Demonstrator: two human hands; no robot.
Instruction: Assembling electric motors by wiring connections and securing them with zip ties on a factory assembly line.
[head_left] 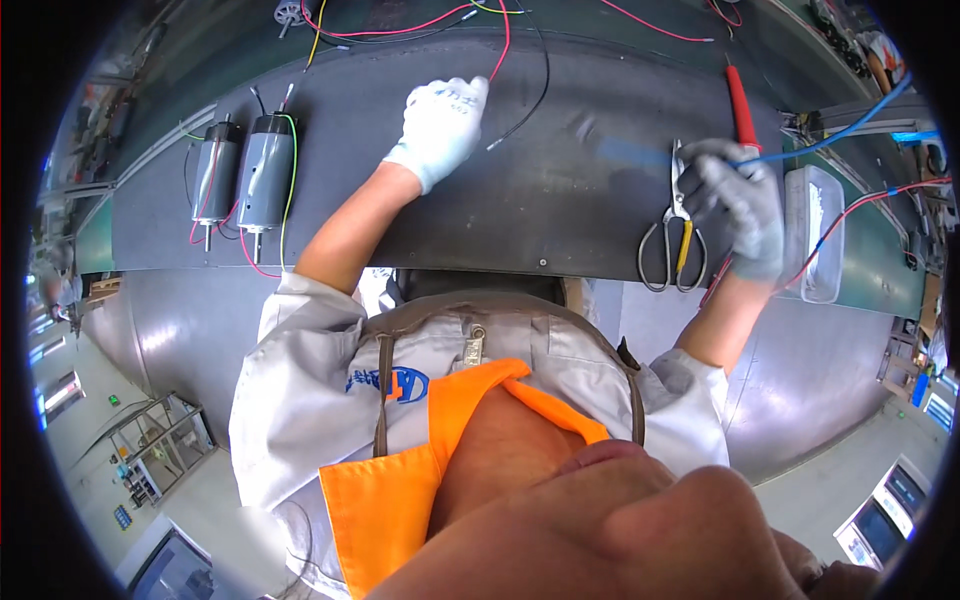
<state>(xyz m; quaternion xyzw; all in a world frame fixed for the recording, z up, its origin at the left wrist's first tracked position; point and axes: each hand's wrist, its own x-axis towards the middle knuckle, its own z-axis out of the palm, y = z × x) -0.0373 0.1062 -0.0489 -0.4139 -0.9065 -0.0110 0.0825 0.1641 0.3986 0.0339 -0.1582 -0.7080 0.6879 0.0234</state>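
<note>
My left hand (440, 125), in a white glove, is closed in a fist over the dark bench mat. A red wire (506, 45) runs down from the far side into its top. Just right of the fist curves a thin black wire (546, 80), its bare end low. My right hand (740, 205), gloved with a grey palm, is raised at the right, fingers smeared by motion. A blue cord (835, 134) reaches it, and a blurred blue streak (635, 152) shows to its left; whether it holds anything is unclear. Beside it lie scissors (678, 212), one handle partly yellow.
Two grey cylindrical motors (265, 175) (214, 175) with wires attached lie on the left. A red-handled tool (740, 105) lies beyond my right hand. To the right is a clear plastic tray (831, 285). Red wires (850, 212) hang near it. Another motor (291, 12) shows at the far edge.
</note>
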